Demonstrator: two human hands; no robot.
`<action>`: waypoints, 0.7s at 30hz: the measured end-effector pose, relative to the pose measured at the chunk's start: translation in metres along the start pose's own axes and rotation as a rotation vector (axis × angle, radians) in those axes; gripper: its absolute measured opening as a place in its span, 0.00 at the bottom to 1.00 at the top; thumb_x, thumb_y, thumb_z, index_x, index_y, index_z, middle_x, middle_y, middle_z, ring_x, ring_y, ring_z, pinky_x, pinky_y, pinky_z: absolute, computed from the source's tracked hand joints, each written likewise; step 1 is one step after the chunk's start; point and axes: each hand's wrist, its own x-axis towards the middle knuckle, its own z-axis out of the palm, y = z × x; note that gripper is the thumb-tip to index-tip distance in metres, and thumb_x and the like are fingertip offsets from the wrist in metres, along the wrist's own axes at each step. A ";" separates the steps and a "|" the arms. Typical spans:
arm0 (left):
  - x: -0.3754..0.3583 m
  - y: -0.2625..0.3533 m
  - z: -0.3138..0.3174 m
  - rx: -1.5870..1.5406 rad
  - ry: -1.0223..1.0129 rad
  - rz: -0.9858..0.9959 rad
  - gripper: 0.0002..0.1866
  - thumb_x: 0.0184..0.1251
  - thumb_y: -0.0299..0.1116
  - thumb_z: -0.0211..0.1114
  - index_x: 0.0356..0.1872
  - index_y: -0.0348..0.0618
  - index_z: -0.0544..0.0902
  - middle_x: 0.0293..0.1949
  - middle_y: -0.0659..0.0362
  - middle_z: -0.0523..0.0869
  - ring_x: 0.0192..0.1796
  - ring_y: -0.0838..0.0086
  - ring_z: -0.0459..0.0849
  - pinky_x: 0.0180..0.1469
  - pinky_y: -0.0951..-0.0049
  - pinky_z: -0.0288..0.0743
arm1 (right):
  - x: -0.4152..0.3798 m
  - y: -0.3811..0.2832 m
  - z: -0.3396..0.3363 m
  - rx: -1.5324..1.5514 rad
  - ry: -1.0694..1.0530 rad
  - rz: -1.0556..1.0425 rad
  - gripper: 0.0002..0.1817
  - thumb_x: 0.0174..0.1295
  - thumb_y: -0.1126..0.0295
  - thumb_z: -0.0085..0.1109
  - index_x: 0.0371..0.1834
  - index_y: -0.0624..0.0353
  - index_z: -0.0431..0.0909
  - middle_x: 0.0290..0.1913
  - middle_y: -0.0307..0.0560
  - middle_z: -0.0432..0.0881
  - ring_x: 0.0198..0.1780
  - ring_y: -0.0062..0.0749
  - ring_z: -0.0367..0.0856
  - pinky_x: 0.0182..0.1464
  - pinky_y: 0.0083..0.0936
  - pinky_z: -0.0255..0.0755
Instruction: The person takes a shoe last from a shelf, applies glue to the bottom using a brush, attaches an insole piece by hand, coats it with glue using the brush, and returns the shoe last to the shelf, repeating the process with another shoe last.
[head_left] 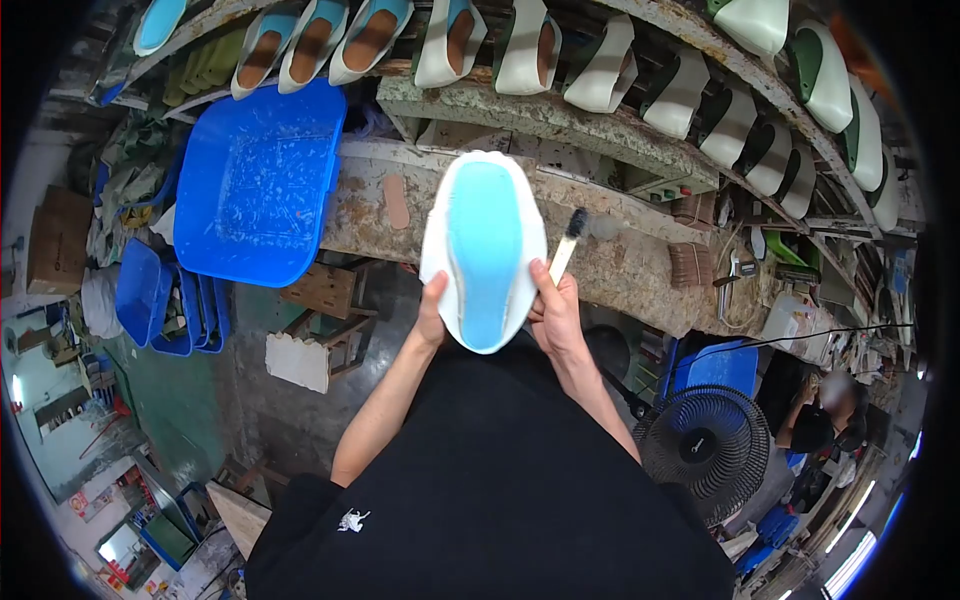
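A white shoe upper (435,235) is held sole side up in front of my chest, with a light blue insole board (487,240) along its middle. Its white edge stands out all around the blue. My left hand (431,312) grips the left edge near the lower end, thumb on top. On the opposite edge, my right hand (555,308) pinches the upper with its thumb. That same hand also holds a brush (568,243) with a pale handle and dark bristles pointing up and away. The fingers under the upper are mostly hidden.
A worn workbench (620,270) runs behind the upper, with a loose insole piece (396,203) on it. A large blue bin (255,190) stands left. White shoes (522,50) line the racks above. A black fan (702,455) is at right; a person (825,415) sits beyond.
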 end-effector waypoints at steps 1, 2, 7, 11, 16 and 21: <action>0.001 -0.003 -0.009 0.040 -0.020 -0.028 0.46 0.75 0.63 0.56 0.80 0.34 0.60 0.71 0.46 0.76 0.68 0.58 0.80 0.72 0.61 0.74 | 0.000 -0.007 0.000 -0.048 -0.034 0.012 0.22 0.84 0.54 0.49 0.52 0.65 0.82 0.33 0.39 0.84 0.20 0.12 0.61 0.22 0.17 0.54; -0.004 -0.005 -0.020 0.038 -0.018 -0.041 0.46 0.75 0.63 0.56 0.80 0.34 0.60 0.71 0.46 0.76 0.68 0.58 0.80 0.72 0.61 0.74 | 0.000 -0.015 0.000 -0.096 -0.069 0.023 0.25 0.85 0.51 0.45 0.52 0.65 0.82 0.29 0.37 0.80 0.17 0.10 0.49 0.19 0.17 0.43; -0.021 0.002 -0.053 -0.158 0.145 -0.157 0.51 0.70 0.76 0.51 0.76 0.38 0.67 0.61 0.46 0.81 0.56 0.58 0.84 0.53 0.59 0.82 | 0.069 0.041 -0.129 -1.130 0.055 -0.212 0.18 0.81 0.55 0.51 0.52 0.60 0.81 0.31 0.53 0.85 0.27 0.47 0.80 0.33 0.43 0.72; -0.045 0.026 -0.059 -0.529 -0.046 -0.215 0.55 0.64 0.80 0.54 0.75 0.39 0.68 0.55 0.43 0.81 0.44 0.51 0.81 0.39 0.52 0.83 | 0.092 0.057 -0.134 -1.523 0.032 -0.200 0.12 0.77 0.60 0.55 0.50 0.55 0.82 0.40 0.61 0.88 0.43 0.66 0.86 0.45 0.57 0.78; -0.060 0.052 -0.025 -0.381 0.273 -0.172 0.58 0.65 0.85 0.44 0.75 0.39 0.69 0.50 0.46 0.87 0.40 0.55 0.91 0.38 0.56 0.89 | 0.124 0.081 -0.133 -1.725 0.025 -0.280 0.12 0.72 0.64 0.61 0.51 0.59 0.79 0.41 0.62 0.87 0.40 0.65 0.87 0.42 0.54 0.81; -0.056 0.031 -0.057 -0.268 0.252 -0.116 0.59 0.62 0.86 0.48 0.78 0.42 0.65 0.56 0.43 0.83 0.41 0.53 0.88 0.33 0.57 0.89 | 0.140 0.105 -0.139 -1.801 -0.007 -0.381 0.11 0.71 0.63 0.61 0.48 0.57 0.77 0.38 0.61 0.87 0.38 0.61 0.88 0.39 0.54 0.81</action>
